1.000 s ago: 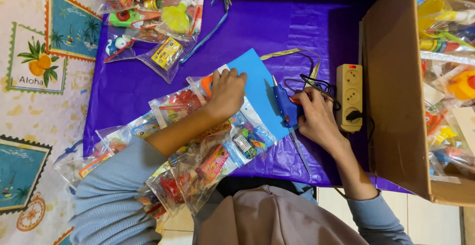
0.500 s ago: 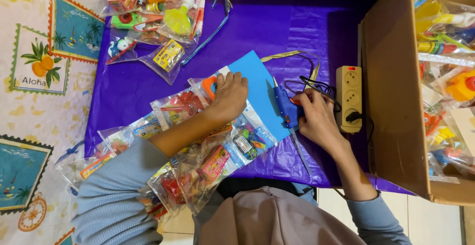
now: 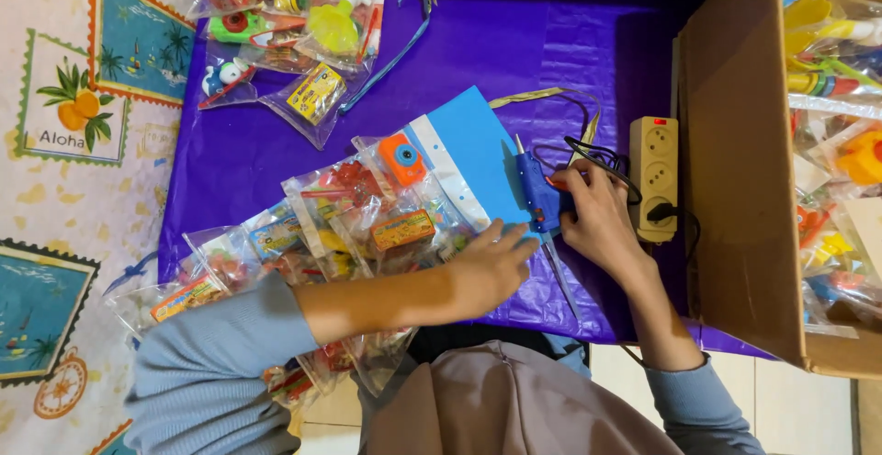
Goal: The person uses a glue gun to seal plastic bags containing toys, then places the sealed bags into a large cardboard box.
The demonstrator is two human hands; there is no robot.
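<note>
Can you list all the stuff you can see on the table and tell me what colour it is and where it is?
glue gun: one, blue, right of the blue card, in the right hand
blue card: one, blue with a white strip, middle of the table
toy bags: a row, too overlapped to count, clear with colourful toys, under the left arm
more toy bags: a pile, clear, top left
power strip: one, cream, right of the glue gun, black plug in
cardboard box: one, brown, right edge, holding toy bags
table cover: one, purple
left hand: resting on the blue card's near edge
right hand: gripping the glue gun
</note>
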